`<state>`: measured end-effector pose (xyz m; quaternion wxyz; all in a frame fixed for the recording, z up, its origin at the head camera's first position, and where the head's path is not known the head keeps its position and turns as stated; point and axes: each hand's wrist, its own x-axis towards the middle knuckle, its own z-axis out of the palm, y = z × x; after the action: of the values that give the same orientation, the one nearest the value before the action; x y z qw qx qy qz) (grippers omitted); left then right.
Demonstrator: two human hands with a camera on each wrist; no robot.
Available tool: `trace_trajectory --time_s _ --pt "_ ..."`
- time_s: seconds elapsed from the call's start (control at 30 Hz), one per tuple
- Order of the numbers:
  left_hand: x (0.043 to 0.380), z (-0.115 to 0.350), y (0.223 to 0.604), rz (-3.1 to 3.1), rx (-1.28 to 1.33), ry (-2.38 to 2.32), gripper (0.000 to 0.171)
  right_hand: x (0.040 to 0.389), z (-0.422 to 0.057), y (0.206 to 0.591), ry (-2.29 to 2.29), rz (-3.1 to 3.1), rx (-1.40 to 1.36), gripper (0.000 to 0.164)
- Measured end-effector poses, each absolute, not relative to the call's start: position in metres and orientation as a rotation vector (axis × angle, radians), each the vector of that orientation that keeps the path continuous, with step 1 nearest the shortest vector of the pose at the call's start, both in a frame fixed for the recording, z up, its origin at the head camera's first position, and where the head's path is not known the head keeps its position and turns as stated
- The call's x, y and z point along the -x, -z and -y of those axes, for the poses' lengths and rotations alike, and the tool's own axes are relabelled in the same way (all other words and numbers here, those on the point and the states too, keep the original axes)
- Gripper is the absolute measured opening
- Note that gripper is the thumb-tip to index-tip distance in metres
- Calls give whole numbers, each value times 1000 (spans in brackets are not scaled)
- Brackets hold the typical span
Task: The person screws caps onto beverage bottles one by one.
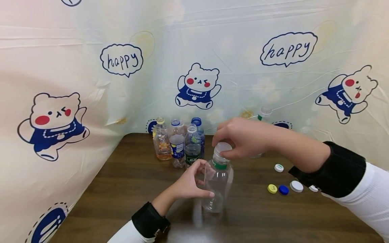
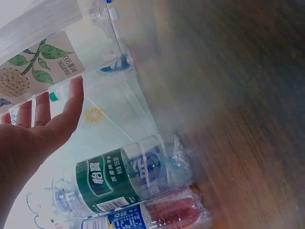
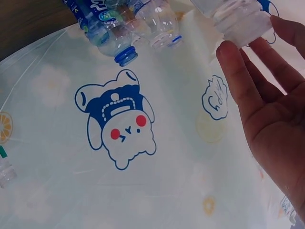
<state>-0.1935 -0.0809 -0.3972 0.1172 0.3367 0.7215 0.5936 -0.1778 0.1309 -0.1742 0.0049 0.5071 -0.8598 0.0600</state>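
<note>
A clear plastic bottle [image 1: 215,189] with a green band near its neck stands slightly tilted on the table. My left hand [image 1: 189,184] grips its side, thumb in front and fingers behind. The left wrist view shows a plant label on this bottle [image 2: 62,57], with the fingers of the left hand [image 2: 43,124] against it. On top is a translucent whitish cap [image 1: 223,148], which my right hand [image 1: 243,138] pinches between thumb and fingers. From the right wrist view, the fingertips of the right hand [image 3: 267,100] surround the cap [image 3: 245,28].
Several uncapped bottles [image 1: 177,148] stand together at the back left. Another bottle [image 1: 264,114] is partly hidden behind the right forearm. On the right lie loose caps: a yellow cap [image 1: 272,188], a blue cap [image 1: 283,190] and several white caps [image 1: 296,186]. A printed cloth [image 1: 237,50] hangs behind the table [image 1: 121,202].
</note>
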Motion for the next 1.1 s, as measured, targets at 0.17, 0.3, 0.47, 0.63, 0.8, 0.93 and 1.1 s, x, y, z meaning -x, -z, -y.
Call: trace_trajectory --time_s 0.17,0.3,0.47,0.63,0.8,0.93,1.1 --pt "193 80 396 -2126 -1001 -1733 71 179 -130 179 -165 2633 -1540 9" --pt "192 80 396 -2142 -1012 -1715 70 180 -128 182 -111 2657 -1502 17" --pt "192 81 397 -2115 -1001 -1737 70 181 -128 180 -125 2705 -1451 22" --pt "193 84 396 -2101 -996 -1755 71 181 -133 175 -311 2702 -1546 17" --pt "194 86 397 -2109 -993 -1743 73 179 -135 172 -328 2712 -1674 27" --pt "194 84 397 -2107 -987 -1748 72 180 -135 172 -297 2702 -1679 25" --pt "194 83 397 -2103 -992 -1762 71 182 -134 176 -279 2696 -1591 17"
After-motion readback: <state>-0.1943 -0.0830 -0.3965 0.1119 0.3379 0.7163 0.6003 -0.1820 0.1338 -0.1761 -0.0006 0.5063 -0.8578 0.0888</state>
